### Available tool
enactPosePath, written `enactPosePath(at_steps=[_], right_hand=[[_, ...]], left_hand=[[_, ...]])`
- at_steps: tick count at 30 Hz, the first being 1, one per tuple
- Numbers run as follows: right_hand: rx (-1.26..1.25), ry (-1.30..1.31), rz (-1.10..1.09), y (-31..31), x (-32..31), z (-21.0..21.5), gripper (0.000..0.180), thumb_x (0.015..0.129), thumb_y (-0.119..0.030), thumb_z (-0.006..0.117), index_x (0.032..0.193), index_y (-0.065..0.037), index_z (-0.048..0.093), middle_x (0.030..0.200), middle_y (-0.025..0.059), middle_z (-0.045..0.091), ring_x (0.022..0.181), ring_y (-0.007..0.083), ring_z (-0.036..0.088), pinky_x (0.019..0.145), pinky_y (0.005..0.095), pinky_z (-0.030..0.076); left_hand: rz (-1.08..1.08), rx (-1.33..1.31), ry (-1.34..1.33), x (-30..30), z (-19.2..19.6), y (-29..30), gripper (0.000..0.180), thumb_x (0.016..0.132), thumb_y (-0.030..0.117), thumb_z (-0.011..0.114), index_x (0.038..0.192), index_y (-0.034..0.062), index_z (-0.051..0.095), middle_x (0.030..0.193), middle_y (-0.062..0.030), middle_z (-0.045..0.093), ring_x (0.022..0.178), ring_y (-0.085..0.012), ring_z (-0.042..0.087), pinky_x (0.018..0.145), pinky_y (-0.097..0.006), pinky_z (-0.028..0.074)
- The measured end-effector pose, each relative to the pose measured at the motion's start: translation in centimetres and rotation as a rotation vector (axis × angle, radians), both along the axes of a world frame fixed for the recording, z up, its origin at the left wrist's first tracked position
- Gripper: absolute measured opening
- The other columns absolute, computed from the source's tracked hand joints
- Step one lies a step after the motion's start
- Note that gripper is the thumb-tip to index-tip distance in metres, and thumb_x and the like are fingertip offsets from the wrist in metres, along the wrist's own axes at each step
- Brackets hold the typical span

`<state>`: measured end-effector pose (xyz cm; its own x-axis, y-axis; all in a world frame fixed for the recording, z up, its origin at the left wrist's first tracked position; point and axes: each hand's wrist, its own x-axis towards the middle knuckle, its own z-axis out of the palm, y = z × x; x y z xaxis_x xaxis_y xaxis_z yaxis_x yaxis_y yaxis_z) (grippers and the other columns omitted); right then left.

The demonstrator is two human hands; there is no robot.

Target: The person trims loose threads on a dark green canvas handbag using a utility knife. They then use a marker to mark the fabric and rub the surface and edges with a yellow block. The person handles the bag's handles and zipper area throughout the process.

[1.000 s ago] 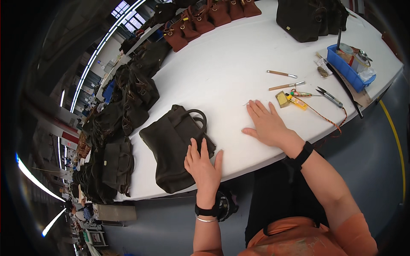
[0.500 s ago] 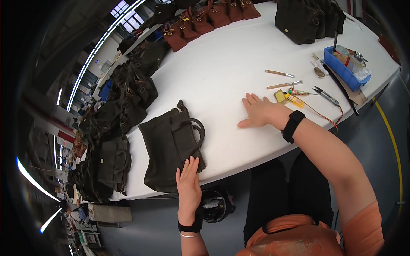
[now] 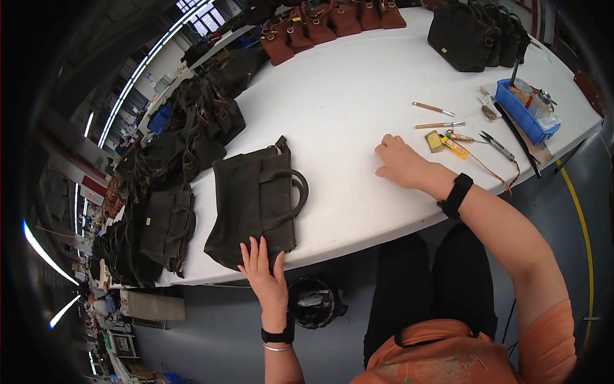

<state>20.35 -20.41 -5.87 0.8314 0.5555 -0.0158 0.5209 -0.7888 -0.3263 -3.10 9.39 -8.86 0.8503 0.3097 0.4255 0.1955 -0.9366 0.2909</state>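
Observation:
A dark olive handbag (image 3: 246, 198) lies flat near the table's front edge, its looped handle toward the right. My left hand (image 3: 265, 281) rests with spread fingers on the bag's near edge, touching but not gripping it. Over the white table to the right of the bag is my right hand (image 3: 404, 163). Its fingers are slightly bent, the thumb stands apart, and nothing is in it. Right of that hand lie a yellowish block (image 3: 434, 141), a yellow utility knife (image 3: 455, 148), an awl-like tool (image 3: 465, 137) and dark-tipped snips (image 3: 498, 146).
Two wooden-handled tools (image 3: 433, 109) lie beyond my right hand. A blue bin (image 3: 526, 112) of supplies stands at the right edge. Dark bags (image 3: 464, 38) and reddish-brown bags (image 3: 345, 19) line the back; more dark bags (image 3: 169, 227) crowd the left. Below the table sits a black bin (image 3: 313, 304).
My left hand has slid left along the bag's near edge, and the bag has turned slightly. My right hand's fingers, spread before, are now more bent. The view has shifted a little.

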Motion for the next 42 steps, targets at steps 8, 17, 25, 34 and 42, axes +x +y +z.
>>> enactPosePath(at_steps=[8,17,25,34,42], right_hand=[[0.228,0.044,-0.198,-0.9,4.5,-0.3,0.009,0.081,-0.005,0.069,0.085,0.003,0.068,0.09,0.023,0.069,0.093,0.0376,0.067,0.083,0.0423,0.055],[-0.01,0.056,0.365,7.9,-9.9,1.3,0.013,0.078,-0.002,0.062,0.086,0.002,0.072,0.094,0.0246,0.071,0.093,0.0387,0.07,0.082,0.0454,0.056],[0.464,0.002,0.649,19.8,-23.6,-8.4,0.03,0.082,0.002,0.059,0.109,0.014,0.058,0.12,0.0312,0.057,0.1,0.0486,0.063,0.075,0.0462,0.058],[0.574,0.674,0.454,5.9,-16.9,-4.6,0.015,0.087,-0.014,0.067,0.085,0.0,0.069,0.072,0.0139,0.069,0.068,0.0277,0.07,0.064,0.0373,0.053],[0.75,0.629,0.146,-1.1,-17.0,-5.9,0.021,0.092,-0.018,0.065,0.085,0.001,0.069,0.06,0.0093,0.064,0.054,0.0179,0.064,0.059,0.031,0.051]], left_hand=[[-0.039,-0.034,-0.039,-0.4,-0.8,1.2,0.042,0.099,0.021,0.06,0.14,0.0087,0.056,0.151,-0.014,0.047,0.146,-0.0348,0.033,0.118,-0.057,0.018],[-0.138,-0.58,-0.181,0.2,2.2,4.2,0.036,0.106,0.021,0.05,0.125,-0.0059,0.064,0.134,-0.0225,0.061,0.134,-0.0269,0.052,0.109,-0.033,0.039],[-0.284,-0.758,0.001,3.2,7.7,1.9,0.038,0.107,0.022,0.05,0.124,-0.0095,0.063,0.11,-0.0056,0.07,0.095,-0.006,0.054,0.086,-0.022,0.044],[-0.401,-0.055,0.173,5.7,6.2,6.9,0.03,0.101,0.017,0.054,0.127,0.011,0.068,0.138,-0.0185,0.059,0.139,-0.0368,0.045,0.121,-0.054,0.012],[-0.67,-0.101,0.138,6.0,5.7,-2.7,0.043,0.085,0.015,0.075,0.127,0.0097,0.067,0.144,-0.0132,0.054,0.139,-0.0319,0.045,0.118,-0.051,0.025]])
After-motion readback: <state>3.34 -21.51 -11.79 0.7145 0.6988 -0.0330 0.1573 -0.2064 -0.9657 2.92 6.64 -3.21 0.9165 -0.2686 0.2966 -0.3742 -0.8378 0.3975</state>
